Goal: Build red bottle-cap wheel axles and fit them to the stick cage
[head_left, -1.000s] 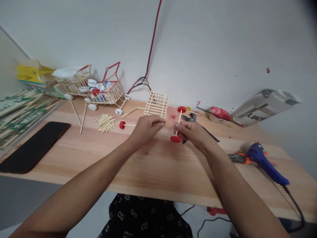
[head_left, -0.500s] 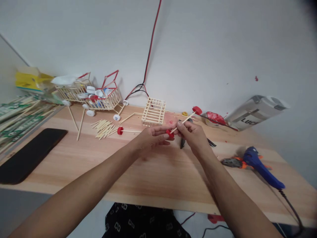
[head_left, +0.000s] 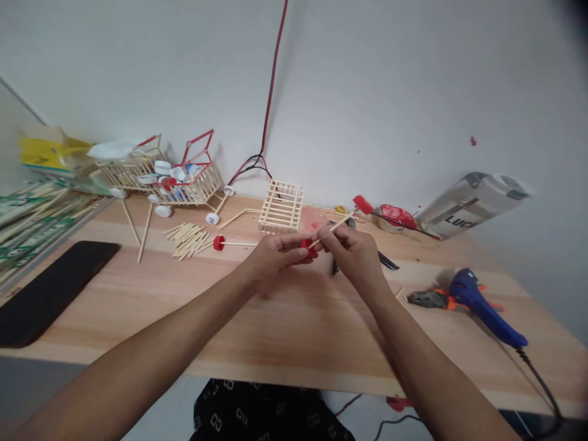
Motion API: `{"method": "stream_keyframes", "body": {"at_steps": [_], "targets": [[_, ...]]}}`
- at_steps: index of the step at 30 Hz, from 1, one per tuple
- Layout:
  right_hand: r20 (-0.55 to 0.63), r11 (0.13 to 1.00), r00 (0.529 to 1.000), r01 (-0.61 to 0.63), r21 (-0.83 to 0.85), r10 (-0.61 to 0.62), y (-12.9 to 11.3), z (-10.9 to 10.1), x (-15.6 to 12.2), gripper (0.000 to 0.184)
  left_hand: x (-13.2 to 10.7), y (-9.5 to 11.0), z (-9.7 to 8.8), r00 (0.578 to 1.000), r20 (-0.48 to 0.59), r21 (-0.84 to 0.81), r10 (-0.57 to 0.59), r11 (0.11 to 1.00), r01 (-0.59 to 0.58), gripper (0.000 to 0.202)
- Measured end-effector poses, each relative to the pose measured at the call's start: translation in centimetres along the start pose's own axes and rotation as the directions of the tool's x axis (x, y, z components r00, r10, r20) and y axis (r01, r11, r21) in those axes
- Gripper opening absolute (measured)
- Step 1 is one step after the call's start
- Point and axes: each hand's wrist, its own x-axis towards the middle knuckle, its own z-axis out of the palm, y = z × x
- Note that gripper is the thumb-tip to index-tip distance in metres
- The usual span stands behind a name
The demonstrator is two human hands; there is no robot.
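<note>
At the center of the frame, above one wooden table [head_left: 298, 334], the right hand [head_left: 356, 254] pinches one thin wooden stick [head_left: 339, 222] with two red caps [head_left: 362, 204], one per end; the left hand [head_left: 273, 254] grips the lower cap [head_left: 307, 247]. Left of center lies a second stick [head_left: 239, 244], one red end cap [head_left: 219, 243] showing, the rest hidden by the left hand. Just above the hands sits one slatted box [head_left: 281, 209]. Upper left: two stick carts [head_left: 202, 186]. Lower right: one blue glue gun [head_left: 486, 311], seemingly lying over one pair of pliers [head_left: 429, 299].
</note>
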Motion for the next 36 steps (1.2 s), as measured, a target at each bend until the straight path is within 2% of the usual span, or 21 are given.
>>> {"method": "stream_keyframes", "body": {"at_steps": [7,13,20,25,27,28,30,32,34,36], "targets": [[-0.019,1.0,1.0,0.011,-0.007,-0.011,0.1,0.0,0.0,0.031,-0.1,0.4,0.3,1.0,-0.013,0.018,0.012,1.0,-0.012,0.037],[-0.069,0.999,0.997,0.015,-0.047,-0.018,0.0,-0.2,-0.1,0.032,0.3,0.3,-0.6,0.998,0.036,0.026,0.047,0.999,-0.048,0.06],[-0.059,0.981,0.99,0.115,-0.158,-0.126,-0.1,-0.1,-0.3,0.026,0.6,-0.1,-0.8,0.997,0.017,0.197,0.078,0.977,-0.08,0.054],[-0.018,0.965,0.988,0.146,-0.219,-0.153,-0.2,-0.1,-0.2,0.023,0.7,-0.1,-0.9,0.985,0.048,0.359,0.166,0.917,-0.172,0.052],[0.008,0.96,0.99,0.138,-0.242,-0.14,0.0,-0.1,-0.2,0.024,0.6,0.0,-1.0,0.972,0.034,0.516,0.233,0.829,-0.217,0.053],[0.022,0.958,0.991,0.131,-0.256,-0.13,0.2,0.0,-0.2,0.025,0.6,0.0,-1.0,0.958,0.031,0.621,0.286,0.745,-0.243,0.053],[0.056,0.952,0.992,0.125,-0.279,-0.113,0.6,0.0,-0.1,0.027,0.4,0.1,-1.0,0.907,0.061,0.807,0.417,0.514,-0.29,0.053],[0.099,0.951,0.99,0.121,-0.286,-0.096,0.9,0.2,-0.1,0.027,0.2,0.2,-0.9,0.853,0.115,0.902,0.51,0.305,-0.304,0.053],[0.137,0.953,0.989,0.1,-0.287,-0.062,1.3,0.3,-0.1,0.025,-0.1,0.3,-0.8,0.822,0.129,0.932,0.554,0.215,-0.291,0.048],[0.173,0.955,0.985,0.07,-0.287,-0.021,1.6,0.5,-0.1,0.025,-0.2,0.5,-0.6,0.81,0.117,0.942,0.575,0.194,-0.274,0.038]]}}
